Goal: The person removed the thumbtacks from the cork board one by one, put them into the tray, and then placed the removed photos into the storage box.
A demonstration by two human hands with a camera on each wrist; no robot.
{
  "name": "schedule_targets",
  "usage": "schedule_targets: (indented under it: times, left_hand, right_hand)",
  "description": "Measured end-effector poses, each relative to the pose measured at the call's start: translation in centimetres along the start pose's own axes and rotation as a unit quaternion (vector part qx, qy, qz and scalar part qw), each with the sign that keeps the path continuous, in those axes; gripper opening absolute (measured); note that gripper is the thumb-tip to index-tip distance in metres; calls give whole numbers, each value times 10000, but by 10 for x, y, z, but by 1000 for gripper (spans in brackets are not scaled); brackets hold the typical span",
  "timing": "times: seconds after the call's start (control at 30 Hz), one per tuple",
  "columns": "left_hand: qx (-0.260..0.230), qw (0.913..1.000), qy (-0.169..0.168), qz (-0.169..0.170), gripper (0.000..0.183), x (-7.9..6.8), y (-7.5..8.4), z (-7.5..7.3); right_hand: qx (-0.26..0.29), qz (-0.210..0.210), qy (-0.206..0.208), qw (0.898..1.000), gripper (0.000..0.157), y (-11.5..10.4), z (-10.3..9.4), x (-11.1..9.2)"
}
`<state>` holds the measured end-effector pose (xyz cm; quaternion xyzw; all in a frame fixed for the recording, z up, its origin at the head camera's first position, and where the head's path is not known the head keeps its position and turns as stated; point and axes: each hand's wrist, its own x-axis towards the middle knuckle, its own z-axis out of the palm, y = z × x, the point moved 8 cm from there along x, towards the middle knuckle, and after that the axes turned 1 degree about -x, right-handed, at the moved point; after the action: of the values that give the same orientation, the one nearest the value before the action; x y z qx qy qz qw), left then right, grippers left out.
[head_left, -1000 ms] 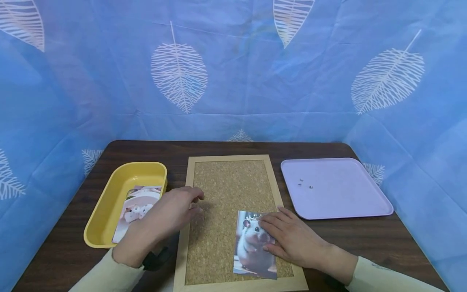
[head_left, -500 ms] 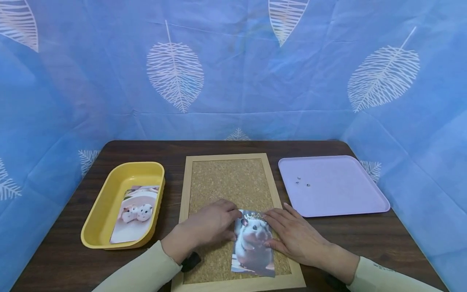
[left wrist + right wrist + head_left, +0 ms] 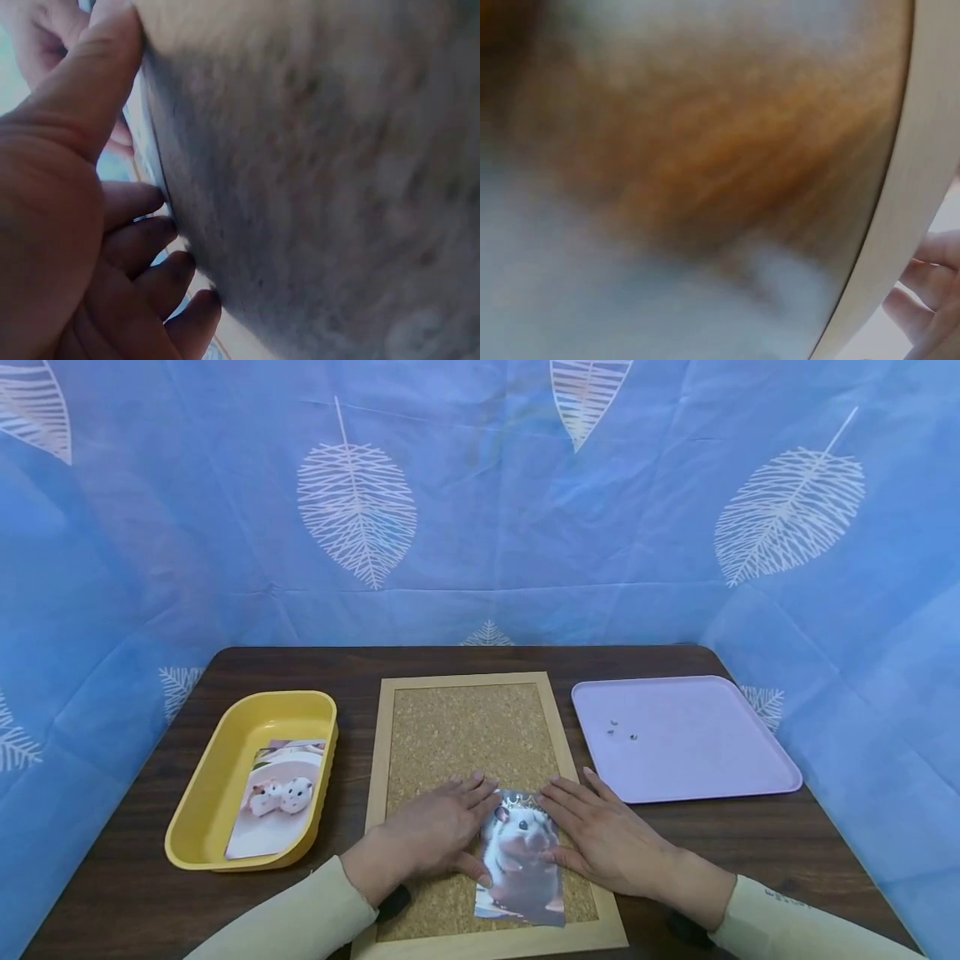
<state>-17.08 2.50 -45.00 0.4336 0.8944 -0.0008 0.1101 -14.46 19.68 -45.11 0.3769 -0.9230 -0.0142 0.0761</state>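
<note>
A hamster photo (image 3: 521, 868) with a crown at its top lies on the lower right of the wood-framed corkboard (image 3: 468, 727). My left hand (image 3: 431, 831) lies over the cork, its thumb and fingertips on the photo's left edge. On the photo's right edge rest the fingers of my right hand (image 3: 611, 843), which stretches across the board's right frame. Fingers of both hands look straight. In the left wrist view, the left thumb (image 3: 90, 82) and fingertips meet the edge of the photo. The right wrist view is mostly blurred, with the frame's wood strip (image 3: 900, 180) crossing it.
Left of the board stands a yellow bin (image 3: 198, 802) holding another photo (image 3: 277, 802) with two white hamsters. A lilac tray (image 3: 697, 743) with several tiny metal pieces (image 3: 622, 731) lies to the right. A blue leaf-print cloth (image 3: 495, 510) hangs behind the dark table (image 3: 360, 693).
My left hand has come from beside the yellow bin rightward to the hamster photo's left edge, and its fingers have straightened. My right hand has stayed at the photo's right edge.
</note>
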Motion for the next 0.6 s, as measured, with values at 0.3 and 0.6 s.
schedule_targets:
  times: [0.3,0.6]
  left_hand:
    - [45,9997,200,-167,112,-3,5,2]
    - [-101,9998,146,-93,114,-5,5,0]
  right_hand:
    - [193,190,52,9996,71,1,-8,0]
    - [518,267,-594,9965,91,-5,3,-5]
